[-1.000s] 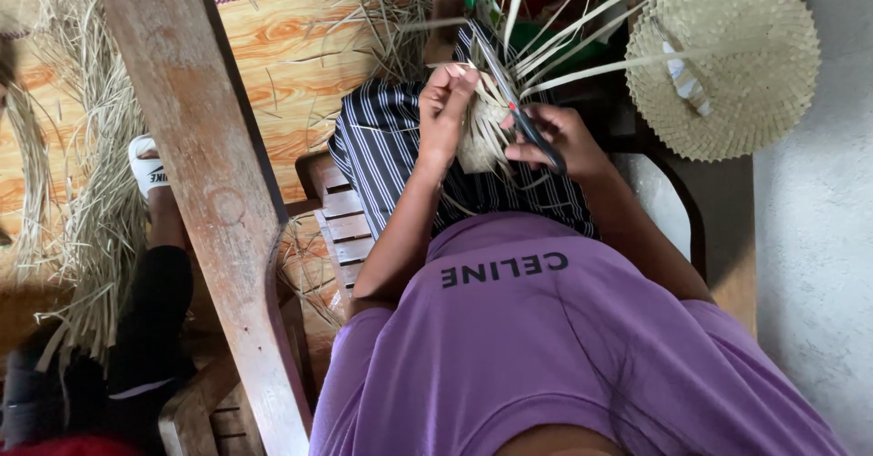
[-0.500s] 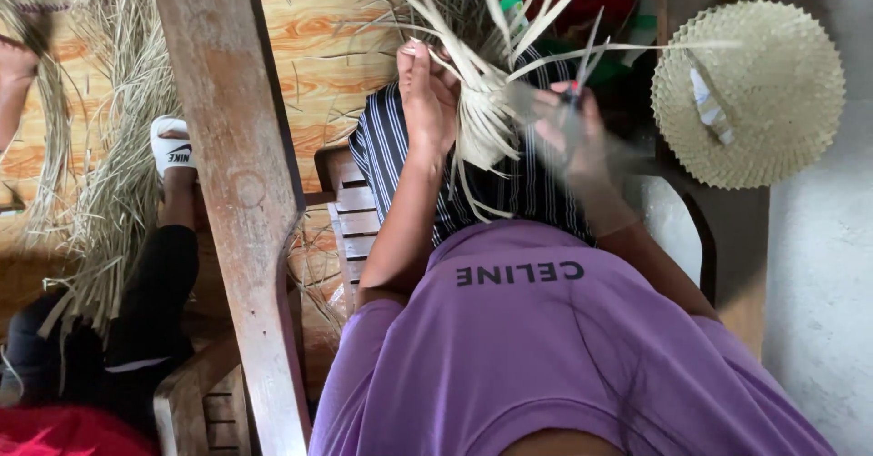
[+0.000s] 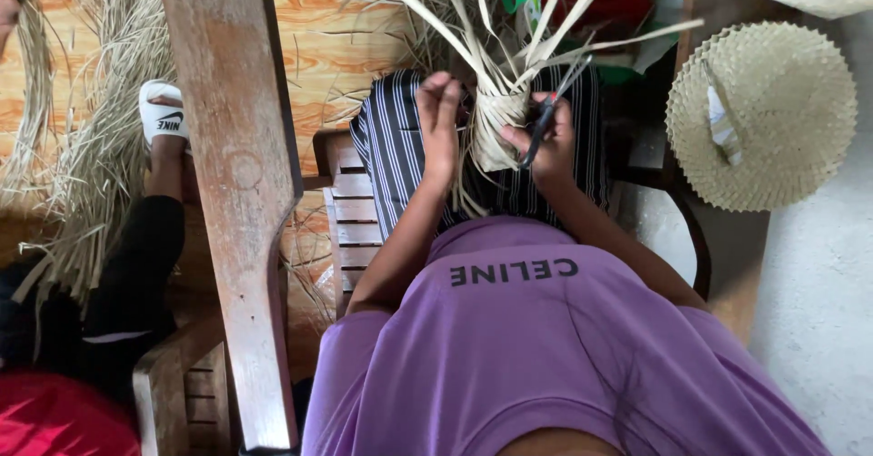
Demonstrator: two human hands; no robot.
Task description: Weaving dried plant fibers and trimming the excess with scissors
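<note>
Woven palm piece [image 3: 498,133] sits pinched in my left hand [image 3: 440,120]; right hand [image 3: 550,142] grips scissors [image 3: 548,110], so I'd snip close, slowly.

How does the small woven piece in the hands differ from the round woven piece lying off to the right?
The small woven piece is unfinished, long loose strips fanning from its top; the round woven piece has a closed, scalloped edge. The small one is narrow and held between left hand and right hand; the round one is wide, flat, untouched. Both are pale straw-coloured.
</note>
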